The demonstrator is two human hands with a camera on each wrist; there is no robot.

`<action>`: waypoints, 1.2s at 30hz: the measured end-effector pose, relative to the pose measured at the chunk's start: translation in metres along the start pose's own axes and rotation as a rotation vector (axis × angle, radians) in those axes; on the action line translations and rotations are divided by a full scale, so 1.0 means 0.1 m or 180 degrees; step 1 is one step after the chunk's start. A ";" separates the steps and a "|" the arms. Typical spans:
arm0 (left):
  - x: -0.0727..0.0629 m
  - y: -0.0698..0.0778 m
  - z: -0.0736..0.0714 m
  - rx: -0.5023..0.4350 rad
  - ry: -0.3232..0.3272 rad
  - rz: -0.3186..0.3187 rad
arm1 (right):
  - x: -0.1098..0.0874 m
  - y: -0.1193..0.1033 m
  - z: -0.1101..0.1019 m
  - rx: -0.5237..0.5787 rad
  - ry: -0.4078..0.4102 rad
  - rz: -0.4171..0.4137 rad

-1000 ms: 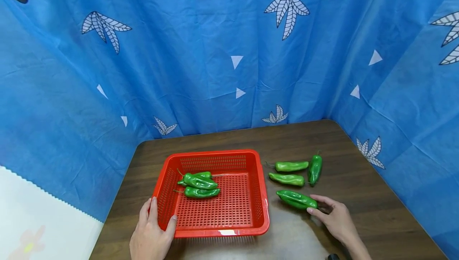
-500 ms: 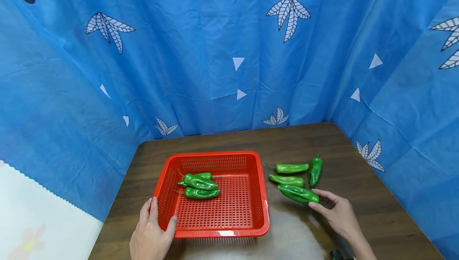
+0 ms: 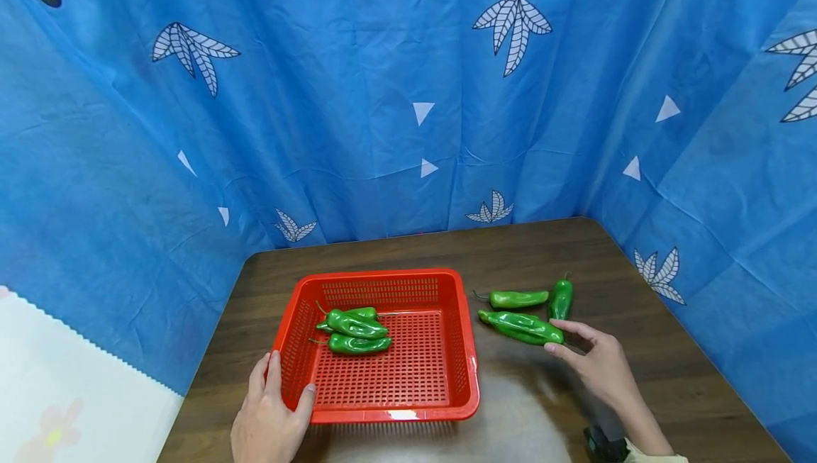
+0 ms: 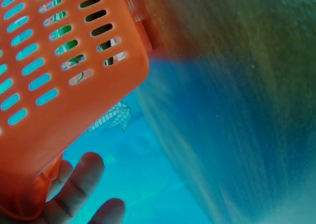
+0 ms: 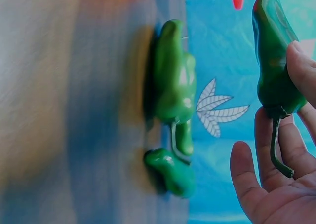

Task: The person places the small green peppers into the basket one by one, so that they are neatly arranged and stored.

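My left hand (image 3: 271, 413) grips the near left corner of a red plastic basket (image 3: 469, 378), thumb on the front rim and fingers along the left side. In the left wrist view, fingers (image 4: 81, 179) show beside the basket's orange-looking wall (image 4: 98, 81). Several green peppers (image 3: 354, 325) lie in the basket's left part. To the right of it, my right hand (image 3: 596, 360) pinches a glossy dark green pepper (image 3: 526, 328) near its stem end. The right wrist view shows this pepper (image 5: 276, 61) lifted, its stem hanging over the palm. It largely covers a paler pepper behind it.
On the brown wooden table (image 3: 523, 250), a light green pepper (image 3: 518, 299) lies across and a darker pepper (image 3: 561, 298) points away, both beyond my right hand. A blue patterned curtain (image 3: 357, 115) hangs around the table's back and sides.
My right hand has lifted the dark green pepper and moved it away from me, so that it now overlaps the paler pepper behind. The left hand and basket have stayed put.
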State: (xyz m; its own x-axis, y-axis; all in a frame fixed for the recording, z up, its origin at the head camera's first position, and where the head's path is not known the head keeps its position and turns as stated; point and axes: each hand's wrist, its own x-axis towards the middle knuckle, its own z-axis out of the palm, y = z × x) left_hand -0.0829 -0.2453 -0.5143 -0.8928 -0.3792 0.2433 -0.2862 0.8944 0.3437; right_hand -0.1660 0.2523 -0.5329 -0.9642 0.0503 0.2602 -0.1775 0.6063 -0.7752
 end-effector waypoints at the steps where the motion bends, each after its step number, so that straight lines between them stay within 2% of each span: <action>1: 0.00 0.00 0.00 0.0002 -0.0001 0.0001 | 0.02 -0.02 0.01 0.0004 0.0000 -0.0023; 11: 0.01 0.00 -0.01 0.0004 -0.0033 -0.0016 | 0.20 -0.25 0.08 0.0051 -0.0073 -0.0268; 19: -0.01 -0.02 -0.01 0.0003 -0.0067 -0.0031 | 0.36 -0.50 0.17 0.0241 -0.0183 -0.0460; 27: 0.01 -0.02 0.00 -0.0066 0.0153 0.0075 | 0.50 -0.81 0.29 0.0456 -0.0326 -0.0649; 36: 0.00 0.01 -0.01 -0.0020 0.0029 0.0008 | 0.61 -1.09 0.41 0.0570 -0.0463 -0.0766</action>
State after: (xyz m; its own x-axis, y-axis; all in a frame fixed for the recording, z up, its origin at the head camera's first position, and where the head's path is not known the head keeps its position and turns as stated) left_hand -0.0827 -0.2448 -0.5131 -0.8903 -0.3790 0.2525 -0.2816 0.8939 0.3488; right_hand -0.2131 0.1568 -0.4558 -0.9062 -0.1991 0.3731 -0.4228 0.4371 -0.7938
